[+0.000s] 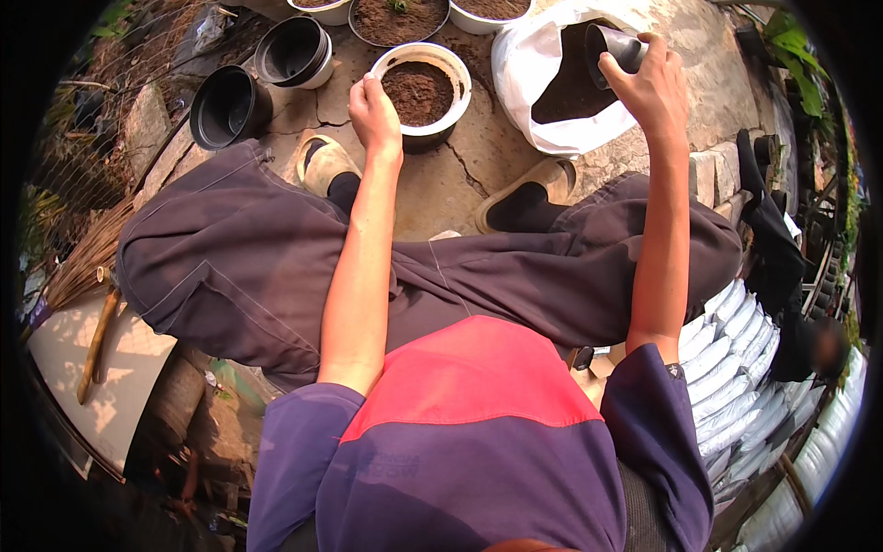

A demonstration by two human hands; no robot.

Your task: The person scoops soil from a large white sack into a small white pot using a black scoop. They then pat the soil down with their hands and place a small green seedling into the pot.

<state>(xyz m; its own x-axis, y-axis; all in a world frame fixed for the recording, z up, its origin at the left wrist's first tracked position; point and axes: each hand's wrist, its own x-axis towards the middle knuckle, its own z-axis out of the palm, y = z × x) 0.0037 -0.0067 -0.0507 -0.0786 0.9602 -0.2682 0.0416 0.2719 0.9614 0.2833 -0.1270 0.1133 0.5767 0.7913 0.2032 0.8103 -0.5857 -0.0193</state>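
My left hand (376, 114) grips the rim of a white-rimmed plastic pot (461, 103) that holds brown soil (419, 93). At the upper right, my right hand (652, 86) holds a small dark plastic pot (614, 52), tilted on its side at the mouth of an open white sack (514, 83). Dark soil (576, 96) lies in the sack, and the small pot is over or against it; whether the pot holds any soil is hidden.
Left of the soil-filled pot stand a black pot (231, 110) and a nested stack of pots (293, 55). More soil-filled pots (399, 21) line the top edge. Stacked white bags (731, 372) lie at right, near a person in dark clothes (776, 255). A twig broom (90, 255) is at left.
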